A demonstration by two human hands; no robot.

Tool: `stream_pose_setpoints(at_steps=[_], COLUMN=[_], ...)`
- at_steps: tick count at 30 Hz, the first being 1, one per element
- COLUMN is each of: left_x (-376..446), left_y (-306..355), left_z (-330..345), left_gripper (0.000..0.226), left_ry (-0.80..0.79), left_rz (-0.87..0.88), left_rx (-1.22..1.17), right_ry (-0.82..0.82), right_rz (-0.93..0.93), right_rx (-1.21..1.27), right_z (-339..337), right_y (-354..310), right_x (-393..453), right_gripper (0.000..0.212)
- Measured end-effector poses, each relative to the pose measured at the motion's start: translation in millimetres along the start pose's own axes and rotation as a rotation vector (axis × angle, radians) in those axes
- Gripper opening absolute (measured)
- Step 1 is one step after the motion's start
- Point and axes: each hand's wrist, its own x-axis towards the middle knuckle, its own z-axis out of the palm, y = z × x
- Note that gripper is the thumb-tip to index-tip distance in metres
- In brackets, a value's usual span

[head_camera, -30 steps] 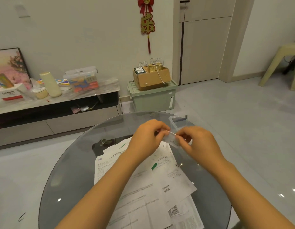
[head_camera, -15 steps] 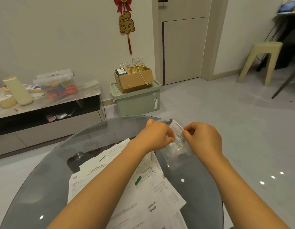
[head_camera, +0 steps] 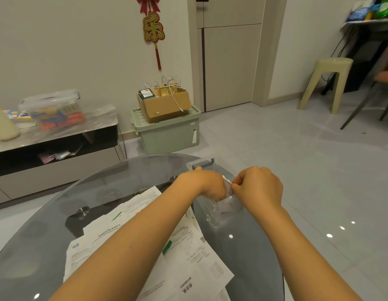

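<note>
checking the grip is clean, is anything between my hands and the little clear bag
Nothing visible. The left hand and the right hand both pinch the top of the clear bag directly, over the clear box. The papers lie to the left, apart from it.

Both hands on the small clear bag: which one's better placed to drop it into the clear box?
Right, probably. The right hand pinches the small clear bag at its top edge, above the clear box; the left hand also holds it, but its fingertips are hidden.
</note>
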Motion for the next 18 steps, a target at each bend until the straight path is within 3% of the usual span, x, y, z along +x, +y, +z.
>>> stream_pose_setpoints(at_steps=[6,9,13,18], left_x=[0,2,3,2], left_y=[-11,-14,-17,-19], left_z=[5,9,11,13], left_gripper=[0.025,0.026,0.03,0.03], left_ry=[-0.012,0.003,0.051,0.106], left_rz=[0.007,0.026,0.055,0.043], left_rx=[0.007,0.009,-0.011,-0.091], right_ry=[0.03,-0.019,0.031,-0.075], right_rz=[-0.048,-0.016,0.028,-0.013], right_rx=[0.058,0.138,0.253,0.03], right_z=[-1,-3,-6,2], right_y=[-6,-9,-8,-11], right_x=[-1,-2,-1,-1], right_gripper=[0.017,0.014,0.012,0.015])
